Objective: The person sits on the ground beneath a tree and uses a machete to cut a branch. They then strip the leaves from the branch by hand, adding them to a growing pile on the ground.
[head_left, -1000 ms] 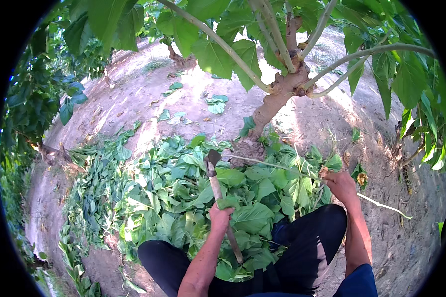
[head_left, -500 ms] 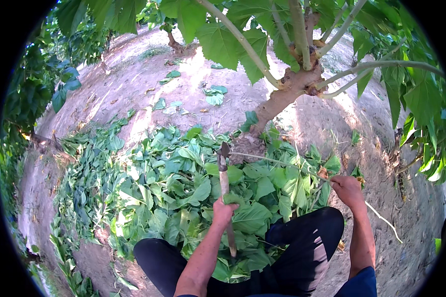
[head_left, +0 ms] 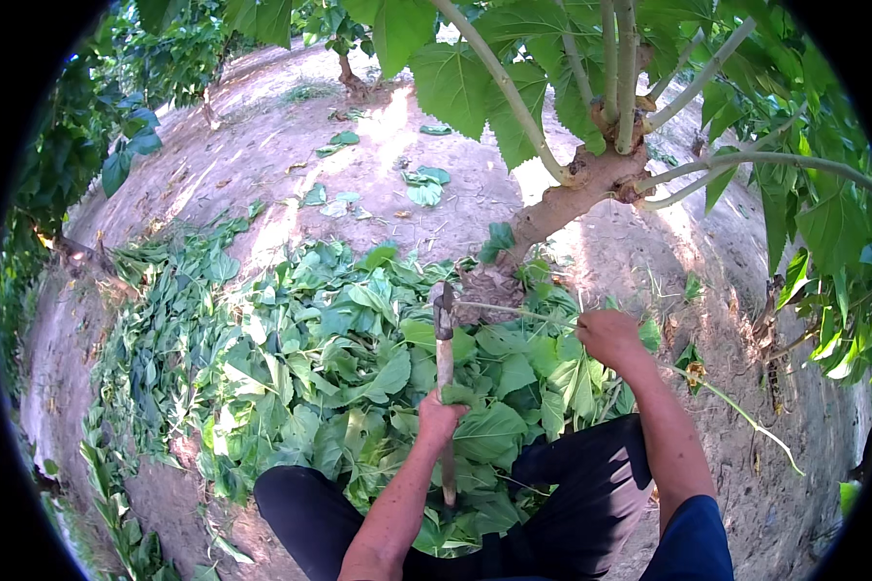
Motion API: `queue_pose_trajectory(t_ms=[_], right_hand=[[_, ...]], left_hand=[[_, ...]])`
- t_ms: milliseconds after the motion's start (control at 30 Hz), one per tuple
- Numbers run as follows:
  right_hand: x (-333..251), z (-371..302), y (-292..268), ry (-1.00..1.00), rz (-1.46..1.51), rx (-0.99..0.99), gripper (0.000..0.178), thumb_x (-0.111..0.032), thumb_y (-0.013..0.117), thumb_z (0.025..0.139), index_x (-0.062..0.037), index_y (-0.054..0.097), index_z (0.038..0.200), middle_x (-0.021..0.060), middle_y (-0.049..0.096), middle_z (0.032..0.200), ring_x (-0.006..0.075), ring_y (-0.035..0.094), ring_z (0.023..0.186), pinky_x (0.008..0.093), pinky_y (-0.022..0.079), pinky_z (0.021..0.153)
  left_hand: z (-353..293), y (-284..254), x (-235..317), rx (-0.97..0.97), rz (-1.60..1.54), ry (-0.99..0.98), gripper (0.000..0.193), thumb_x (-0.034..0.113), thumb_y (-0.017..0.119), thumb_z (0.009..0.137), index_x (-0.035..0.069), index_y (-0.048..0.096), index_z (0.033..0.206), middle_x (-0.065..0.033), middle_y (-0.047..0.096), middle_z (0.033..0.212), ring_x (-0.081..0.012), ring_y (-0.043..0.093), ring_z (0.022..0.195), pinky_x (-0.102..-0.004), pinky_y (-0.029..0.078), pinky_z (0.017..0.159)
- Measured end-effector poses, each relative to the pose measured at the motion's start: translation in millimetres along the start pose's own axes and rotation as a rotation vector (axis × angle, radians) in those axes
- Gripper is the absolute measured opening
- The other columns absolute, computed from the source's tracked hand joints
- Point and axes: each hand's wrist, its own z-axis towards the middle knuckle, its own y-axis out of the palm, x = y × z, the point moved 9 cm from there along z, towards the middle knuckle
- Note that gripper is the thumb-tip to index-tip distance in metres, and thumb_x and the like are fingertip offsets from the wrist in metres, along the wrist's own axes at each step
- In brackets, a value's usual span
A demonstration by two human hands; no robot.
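Note:
My left hand (head_left: 439, 418) is wrapped round the wooden handle of a tool with a dark metal head (head_left: 443, 308). The tool stands nearly upright, head away from me, lower end among the leaves; its exact kind is unclear. A green leaf lies at my left thumb. My right hand (head_left: 608, 339) is closed on a long, thin, pale stem (head_left: 518, 312). One end of this stem lies at the tool's head; the other trails past my right forearm toward the right. Beneath both hands spreads a heap of picked green leaves (head_left: 358, 358).
A small tree (head_left: 576, 189) leans from the ground just beyond the heap, its leafy branches hanging over the upper right. Other trees stand at the left and back. Loose leaves (head_left: 423, 186) dot the bare soil. My bent knees flank the heap's near side.
My right hand has slid left along the stem, closer to the tool's head. My left hand and the tool have stayed nearly in place. The view has shifted slightly.

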Motion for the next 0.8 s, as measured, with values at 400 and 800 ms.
queue_pose_trajectory(t_ms=[400,800], right_hand=[[-9,14,8,0.012,0.059,0.011,0.02,-0.02,0.053,0.086,-0.0095,0.069,0.092,0.0174,0.069,0.087,0.037,0.067,0.086,0.0503,0.052,0.076],[-22,5,-3,-0.045,0.113,0.007,0.022,-0.008,0.051,0.083,-0.0079,0.066,0.099,0.0171,0.07,0.096,0.0356,0.068,0.095,0.0482,0.053,0.077]], left_hand=[[2,-2,-8,0.024,-0.031,-0.027,0.02,-0.006,0.07,0.069,0.002,0.068,0.087,-0.0041,0.065,0.07,-0.0122,0.056,0.052,-0.0289,0.044,0.048],[-3,3,5,-0.001,-0.086,0.032,0.018,-0.01,0.066,0.068,0.0,0.064,0.084,-0.0051,0.061,0.067,-0.0159,0.054,0.047,-0.0296,0.044,0.045]])
